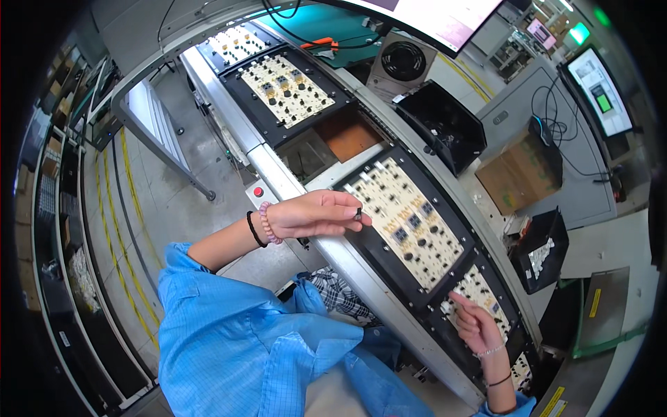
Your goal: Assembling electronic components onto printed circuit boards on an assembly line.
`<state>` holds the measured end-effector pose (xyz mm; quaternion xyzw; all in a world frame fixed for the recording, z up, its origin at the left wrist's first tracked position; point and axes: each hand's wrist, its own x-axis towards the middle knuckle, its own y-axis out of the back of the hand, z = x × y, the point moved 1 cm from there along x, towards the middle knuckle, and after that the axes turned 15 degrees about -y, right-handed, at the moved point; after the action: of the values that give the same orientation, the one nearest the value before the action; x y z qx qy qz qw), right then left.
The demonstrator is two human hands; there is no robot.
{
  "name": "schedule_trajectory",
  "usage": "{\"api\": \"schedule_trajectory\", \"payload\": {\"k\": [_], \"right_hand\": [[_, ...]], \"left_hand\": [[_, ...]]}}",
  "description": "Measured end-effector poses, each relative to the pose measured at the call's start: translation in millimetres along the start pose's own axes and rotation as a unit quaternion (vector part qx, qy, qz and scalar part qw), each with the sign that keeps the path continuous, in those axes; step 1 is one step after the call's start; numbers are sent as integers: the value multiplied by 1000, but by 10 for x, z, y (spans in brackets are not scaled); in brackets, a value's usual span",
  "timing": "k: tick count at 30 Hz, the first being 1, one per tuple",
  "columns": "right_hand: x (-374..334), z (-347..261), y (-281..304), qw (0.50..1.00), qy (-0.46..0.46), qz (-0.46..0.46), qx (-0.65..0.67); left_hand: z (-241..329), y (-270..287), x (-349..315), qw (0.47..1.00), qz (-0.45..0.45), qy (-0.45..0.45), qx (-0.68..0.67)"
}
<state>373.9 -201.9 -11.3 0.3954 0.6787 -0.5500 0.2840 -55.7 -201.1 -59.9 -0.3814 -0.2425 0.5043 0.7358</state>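
Observation:
My left hand (316,215) pinches a small black component (358,214) between thumb and fingertips. It hovers over the left edge of a black carrier frame (379,267). In that frame lies a cream circuit board (396,201) with several black parts, dark blue square parts and pale connectors on it. My right hand (478,326) is lower right, over a second cream circuit board (479,288) that it partly hides. Its index finger stretches toward the near corner of the first frame; the other fingers curl loosely, and no held thing shows. Whether the fingertip touches the frame cannot be made out.
A metal conveyor rail (347,264) runs diagonally beneath my arms. Farther up it sits another loaded board (288,90). Black bins (445,125) and a cardboard box (517,174) stand along the right side. A red button (258,192) is left of the rail, and a monitor (431,17) hangs above.

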Motion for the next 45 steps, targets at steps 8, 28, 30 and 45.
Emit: {"api": "schedule_trajectory", "payload": {"k": [8, 28, 30, 45], "right_hand": [[241, -185, -261, 993, 18, -102, -62], [-540, -1035, 1942, 935, 337, -98, 44], [-751, -993, 2359, 923, 381, -60, 18], [-1143, -554, 3094, 909, 407, 67, 64]], "left_hand": [[-307, -321, 117, 999, 5, 16, 40], [-1490, -1558, 1597, 946, -150, 80, 277], [-1687, -1907, 1858, 898, -219, 83, 373], [-2722, -2282, 2750, 301, -353, -193, 865]]}}
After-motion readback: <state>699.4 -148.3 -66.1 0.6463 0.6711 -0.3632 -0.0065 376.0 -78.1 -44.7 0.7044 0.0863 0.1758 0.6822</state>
